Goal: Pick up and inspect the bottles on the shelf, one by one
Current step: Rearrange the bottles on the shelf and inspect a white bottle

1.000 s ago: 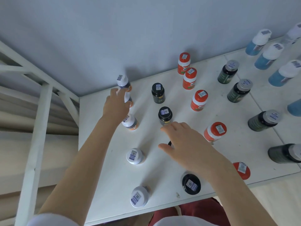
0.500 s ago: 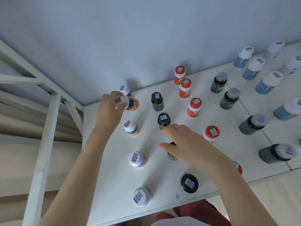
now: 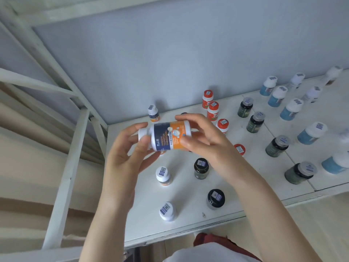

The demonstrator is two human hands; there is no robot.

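white-capped bottle (image 3: 166,137) lies sideways between my hands: left hand (image 3: 124,159) fingers grasp the cap end, right hand (image 3: 205,142) fingers the base.

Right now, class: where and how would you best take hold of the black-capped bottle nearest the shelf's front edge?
Once the orange-labelled bottle is set down, grip the black-capped bottle round its body just below the cap, probably reaching in from the shelf's front edge. It stands upright, apart from its neighbours, both flanks free.
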